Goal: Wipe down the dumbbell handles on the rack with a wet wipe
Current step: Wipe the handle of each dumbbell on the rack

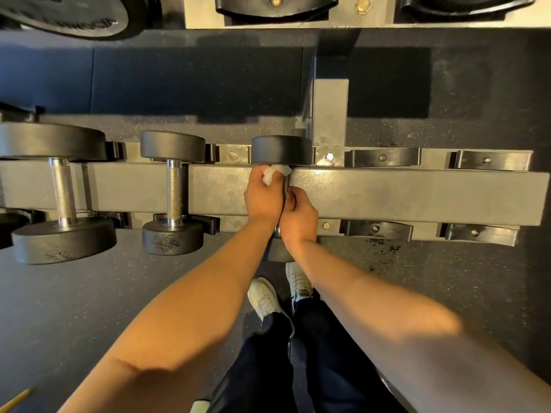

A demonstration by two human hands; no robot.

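A grey dumbbell rack (402, 198) runs across the view with three black dumbbells on it. My left hand (264, 198) grips a crumpled white wet wipe (272, 173) wrapped on the handle of the third dumbbell (281, 150), right under its far head. My right hand (299, 217) curls around the near part of the same handle, which is almost wholly hidden by both hands. The near head of that dumbbell shows only a little under my wrists. The middle dumbbell (174, 189) and the large left dumbbell (62, 192) lie with bare chrome handles.
Empty black cradles (384, 158) sit on the rack to the right of my hands. An upper rack tier (298, 22) with more weights is at the top. My white shoes (265, 296) stand on the dark speckled floor just below the rack.
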